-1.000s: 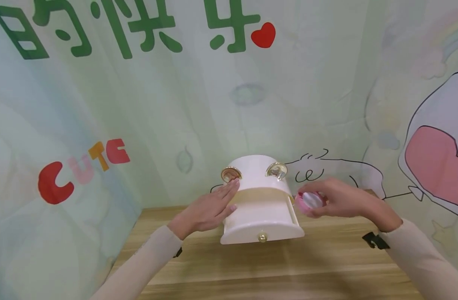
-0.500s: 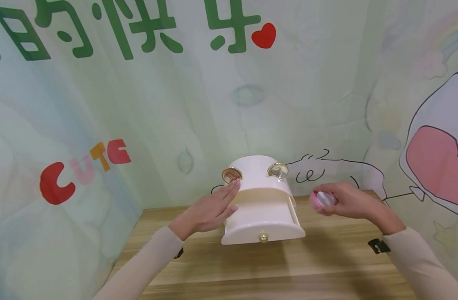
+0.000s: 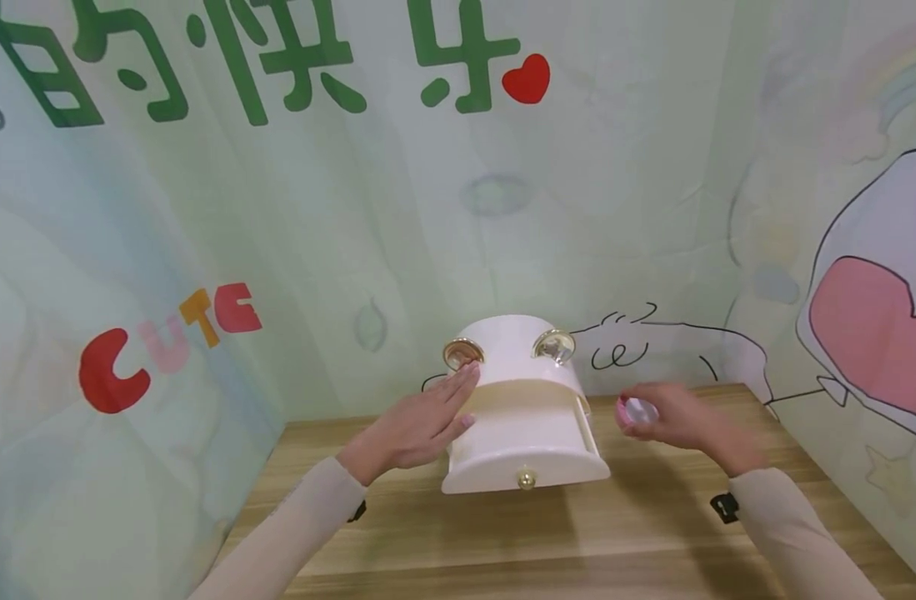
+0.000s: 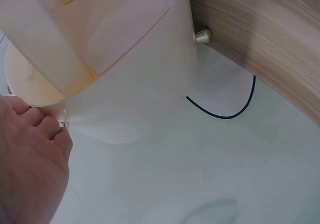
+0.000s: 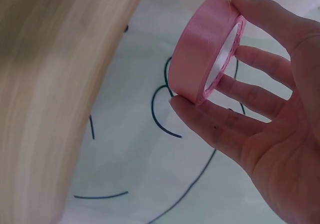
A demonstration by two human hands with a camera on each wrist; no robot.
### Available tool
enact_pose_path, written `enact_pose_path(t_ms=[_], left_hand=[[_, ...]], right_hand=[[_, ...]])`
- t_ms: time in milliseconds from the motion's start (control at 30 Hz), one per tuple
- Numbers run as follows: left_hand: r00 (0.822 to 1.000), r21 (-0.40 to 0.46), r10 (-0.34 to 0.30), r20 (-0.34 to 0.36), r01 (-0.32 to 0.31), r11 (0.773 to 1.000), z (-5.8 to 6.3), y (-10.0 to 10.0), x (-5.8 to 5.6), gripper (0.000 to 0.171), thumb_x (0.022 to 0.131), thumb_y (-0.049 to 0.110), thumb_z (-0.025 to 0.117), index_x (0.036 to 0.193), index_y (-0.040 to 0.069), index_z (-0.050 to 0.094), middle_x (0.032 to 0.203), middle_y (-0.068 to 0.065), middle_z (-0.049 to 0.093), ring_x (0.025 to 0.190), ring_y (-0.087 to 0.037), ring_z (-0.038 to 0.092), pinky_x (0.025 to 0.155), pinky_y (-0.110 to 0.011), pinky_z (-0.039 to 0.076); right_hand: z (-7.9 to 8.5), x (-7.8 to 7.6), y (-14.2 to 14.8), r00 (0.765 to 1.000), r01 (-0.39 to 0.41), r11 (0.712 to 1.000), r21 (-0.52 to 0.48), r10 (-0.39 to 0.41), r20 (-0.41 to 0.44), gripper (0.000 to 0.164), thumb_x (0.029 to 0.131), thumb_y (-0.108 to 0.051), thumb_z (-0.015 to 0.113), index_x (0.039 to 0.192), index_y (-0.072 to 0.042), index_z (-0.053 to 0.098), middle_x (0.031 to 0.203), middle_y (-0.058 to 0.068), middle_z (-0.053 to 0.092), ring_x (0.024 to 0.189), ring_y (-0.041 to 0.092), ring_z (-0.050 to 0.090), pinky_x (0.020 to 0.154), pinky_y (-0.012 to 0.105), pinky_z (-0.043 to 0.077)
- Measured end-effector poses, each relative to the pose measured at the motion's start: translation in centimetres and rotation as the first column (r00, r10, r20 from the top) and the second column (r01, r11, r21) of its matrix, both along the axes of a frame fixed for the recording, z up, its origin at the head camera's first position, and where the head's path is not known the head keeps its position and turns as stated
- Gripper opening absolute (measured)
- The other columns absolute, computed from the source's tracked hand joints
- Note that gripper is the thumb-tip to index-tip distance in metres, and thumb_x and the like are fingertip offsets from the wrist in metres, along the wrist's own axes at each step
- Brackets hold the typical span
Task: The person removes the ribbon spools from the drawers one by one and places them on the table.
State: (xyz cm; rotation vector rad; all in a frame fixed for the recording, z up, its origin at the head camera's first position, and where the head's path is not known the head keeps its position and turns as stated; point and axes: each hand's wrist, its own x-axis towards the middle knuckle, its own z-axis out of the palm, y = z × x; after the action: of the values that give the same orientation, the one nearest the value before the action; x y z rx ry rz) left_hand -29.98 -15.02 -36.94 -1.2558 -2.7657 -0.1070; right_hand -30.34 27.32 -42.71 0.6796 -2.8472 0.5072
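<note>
A white box (image 3: 508, 350) with a rounded top and two gold-rimmed round ornaments stands on the table. Its curved-front drawer (image 3: 488, 473) is pulled out, with a gold knob (image 3: 527, 479). My left hand (image 3: 422, 423) rests its straight fingers on the box's left side, just below the left ornament. In the left wrist view, those fingertips are at the box's edge. To the right of the box, my right hand (image 3: 671, 417) pinches a roll of pink ribbon (image 5: 202, 46) between thumb and fingers. The roll's pale core faces the palm.
The wooden table (image 3: 518, 550) extends in front of the box and to both sides. Behind it hangs a pale green printed cloth (image 3: 397, 208) with lettering and cartoon drawings. In the left wrist view, a small gold foot (image 4: 202, 35) shows under the box.
My right hand has moved away from the box to the right with the ribbon roll, then slightly lower. My left hand stays at the box's side, and the drawer remains out.
</note>
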Motion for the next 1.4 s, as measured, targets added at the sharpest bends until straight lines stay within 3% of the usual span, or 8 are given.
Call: enact_pose_path(t_ms=[233, 400, 800, 1100, 1400], left_hand=[[1.0, 0.016, -0.014, -0.005, 0.014, 1.0, -0.3, 0.1, 0.1, 0.065, 0.107, 0.048, 0.019, 0.159, 0.013, 0.002, 0.168, -0.001, 0.001, 0.155, -0.017, 0.009, 0.125, -0.038, 0.023], [1.0, 0.019, -0.007, -0.009, 0.007, 1.0, -0.3, 0.1, 0.2, 0.065, 0.107, 0.048, 0.019, 0.159, 0.013, 0.001, 0.168, -0.001, 0.0, 0.155, -0.016, 0.008, 0.125, -0.038, 0.023], [1.0, 0.001, 0.017, 0.014, -0.017, 1.0, -0.2, 0.1, 0.4, 0.066, 0.106, 0.052, 0.015, 0.159, 0.017, -0.002, 0.168, 0.003, -0.004, 0.155, -0.012, 0.004, 0.125, -0.036, 0.022], [1.0, -0.004, 0.021, 0.017, -0.021, 1.0, -0.2, 0.0, 0.5, 0.067, 0.105, 0.053, 0.016, 0.159, 0.017, -0.003, 0.168, 0.004, -0.004, 0.155, -0.012, 0.005, 0.125, -0.036, 0.023], [1.0, -0.007, 0.017, 0.008, -0.017, 1.0, 0.1, 0.0, 0.4, 0.067, 0.106, 0.052, 0.016, 0.159, 0.016, -0.003, 0.168, 0.003, -0.005, 0.155, -0.012, 0.005, 0.125, -0.036, 0.022]], right_hand=[[-3.2, -1.8, -0.9, 1.0, -0.008, 1.0, -0.023, 0.008, -0.023, 0.029, 0.08, -0.027, 0.079, 0.104, -0.013, 0.07, 0.092, -0.001, 0.07, 0.081, 0.013, 0.06, 0.069, 0.031, 0.052], [-4.6, -2.8, -1.6, 0.999, -0.001, 0.999, -0.045, 0.003, 0.049, 0.015, 0.08, -0.022, 0.079, 0.089, -0.02, 0.067, 0.084, -0.006, 0.065, 0.074, 0.009, 0.057, 0.066, 0.026, 0.05], [-6.8, -4.4, -2.3, 0.984, -0.008, 0.999, -0.037, 0.014, 0.18, 0.013, 0.078, -0.011, 0.074, 0.079, -0.018, 0.064, 0.076, -0.006, 0.063, 0.067, 0.008, 0.053, 0.062, 0.023, 0.048], [-7.7, -5.2, -2.4, 0.985, -0.018, 0.999, -0.03, 0.023, 0.174, 0.011, 0.074, -0.007, 0.073, 0.076, -0.014, 0.064, 0.074, -0.003, 0.063, 0.067, 0.009, 0.052, 0.065, 0.025, 0.047], [-7.7, -5.7, -2.8, 0.973, 0.04, 0.999, -0.013, -0.036, 0.23, 0.012, 0.076, -0.007, 0.072, 0.077, -0.014, 0.062, 0.072, -0.004, 0.06, 0.067, 0.013, 0.052, 0.062, 0.027, 0.046]])
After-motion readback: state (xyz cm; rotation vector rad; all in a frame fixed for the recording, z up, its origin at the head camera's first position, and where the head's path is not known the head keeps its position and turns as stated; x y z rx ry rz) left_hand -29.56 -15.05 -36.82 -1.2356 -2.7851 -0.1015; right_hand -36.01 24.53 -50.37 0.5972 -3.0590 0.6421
